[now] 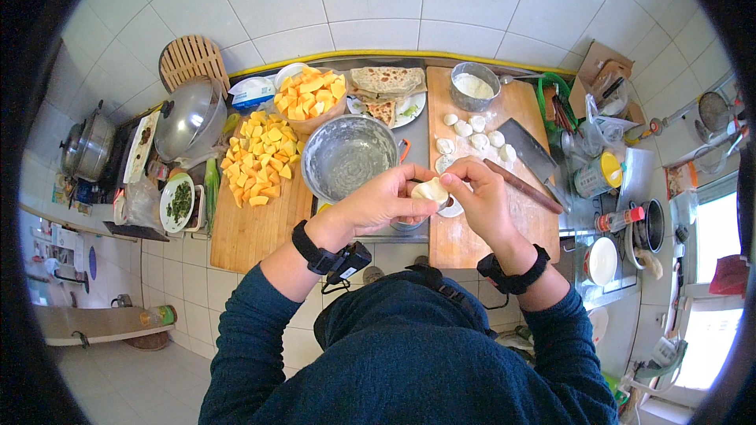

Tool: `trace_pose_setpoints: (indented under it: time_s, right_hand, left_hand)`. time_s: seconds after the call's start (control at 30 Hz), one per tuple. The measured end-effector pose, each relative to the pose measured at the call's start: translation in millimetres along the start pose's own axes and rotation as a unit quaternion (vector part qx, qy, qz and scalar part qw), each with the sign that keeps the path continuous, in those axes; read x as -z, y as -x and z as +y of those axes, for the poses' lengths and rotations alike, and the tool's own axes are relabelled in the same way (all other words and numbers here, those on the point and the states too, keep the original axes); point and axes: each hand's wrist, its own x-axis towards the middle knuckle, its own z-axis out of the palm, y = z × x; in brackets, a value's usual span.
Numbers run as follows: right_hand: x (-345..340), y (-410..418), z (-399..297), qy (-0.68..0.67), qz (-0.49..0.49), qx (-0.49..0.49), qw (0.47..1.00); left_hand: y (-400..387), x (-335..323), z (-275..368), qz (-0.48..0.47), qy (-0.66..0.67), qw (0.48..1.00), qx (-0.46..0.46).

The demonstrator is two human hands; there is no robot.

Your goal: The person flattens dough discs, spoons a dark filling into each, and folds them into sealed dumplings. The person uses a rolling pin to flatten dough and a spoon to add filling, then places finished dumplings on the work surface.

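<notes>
My left hand (384, 198) cradles a small piece of pale dough (430, 190) that looks partly folded. At its right edge, the fingertips of my right hand (483, 198) pinch the same piece. Whether it has filling inside is hidden. Both hands are over the left edge of the floured wooden board (496, 236). Several floured dough pieces (479, 141) lie farther back on that board. Right of my right hand rests a wooden rolling pin (522, 186), with a cleaver (528, 150) behind it.
A large metal bowl (349, 159) smeared with dough residue stands left of the board. Cut pumpkin-like chunks (260, 156) cover part of another cutting board (260, 245). A metal bowl of flour (474, 85) sits behind the dough pieces. Flatbreads (387, 84) lie on a plate (413, 109).
</notes>
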Motion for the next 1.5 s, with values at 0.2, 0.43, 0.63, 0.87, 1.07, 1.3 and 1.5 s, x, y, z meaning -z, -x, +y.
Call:
trace_pose_setpoints:
  time_s: [0.2, 0.43, 0.63, 0.87, 1.07, 1.3, 1.5]
  right_hand:
    - [-0.1, 2.1, -3.5, -0.071, -0.006, -0.053, 0.996]
    - [-4.2, 17.0, 0.8, 0.204, -0.005, 0.102, 0.974]
    - [2.8, 43.1, 0.8, -0.051, 0.003, -0.064, 0.997]
    - [43.4, 47.0, 12.4, -0.115, -0.041, -0.191, 0.974]
    - [102.4, 47.0, 41.2, -0.071, -0.076, -0.187, 0.977]
    - [190.4, 61.8, 86.8, -0.064, -0.127, -0.201, 0.969]
    - [193.9, 69.4, 161.7, 0.011, -0.084, -0.139, 0.987]
  left_hand:
    - [-0.5, 3.9, -1.7, -0.010, 0.048, 0.999, 0.017]
    - [-3.2, 9.1, -13.6, -0.048, 0.043, 0.996, 0.067]
    - [-8.7, 2.5, -24.9, -0.033, 0.020, 0.996, 0.081]
    - [-25.9, -27.9, -44.3, 0.002, -0.132, 0.989, -0.071]
    - [-69.4, -69.1, -80.2, 0.098, -0.172, 0.975, -0.096]
    - [-136.9, -113.4, -143.2, 0.187, -0.160, 0.963, -0.109]
    - [-168.2, -106.8, -195.7, 0.290, -0.220, 0.929, -0.068]
